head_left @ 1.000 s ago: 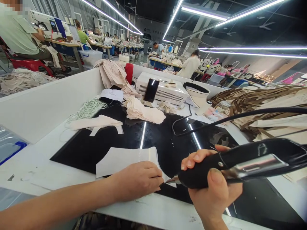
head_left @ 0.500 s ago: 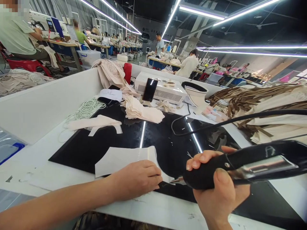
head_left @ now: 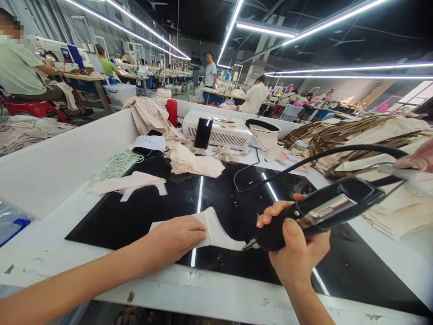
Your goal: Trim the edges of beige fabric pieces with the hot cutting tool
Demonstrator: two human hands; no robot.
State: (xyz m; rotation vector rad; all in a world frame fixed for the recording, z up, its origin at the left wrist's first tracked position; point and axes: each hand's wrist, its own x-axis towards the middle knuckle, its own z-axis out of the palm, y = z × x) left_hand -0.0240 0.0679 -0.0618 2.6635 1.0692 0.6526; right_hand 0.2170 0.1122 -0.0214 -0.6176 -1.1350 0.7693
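Note:
My left hand [head_left: 181,237], fingers together, presses and grips a white fabric piece [head_left: 221,232] on a glossy black board [head_left: 135,225]. The piece has a seam-like strip across it and a curved edge; its left part is mostly under the hand. My right hand [head_left: 297,248] is wrapped round the thick body of a black corded handheld cutter [head_left: 324,210]. Its pointed metal tip is at the right corner of the fabric, seemingly touching it.
Behind lie stacked pale fabric pieces [head_left: 196,161], another cut piece [head_left: 135,181], green cord [head_left: 117,164], a phone [head_left: 203,133] and a vented white box [head_left: 233,135]. A cable [head_left: 267,180] loops across the board. Brown straps [head_left: 314,131] heap at right. A blurred pinkish shape [head_left: 421,158] is at the right edge.
The white fabric has turned and less of it shows. My left hand has moved left and slightly up. The cutter has shifted a little left; a blurred pinkish shape has appeared beside its cable.

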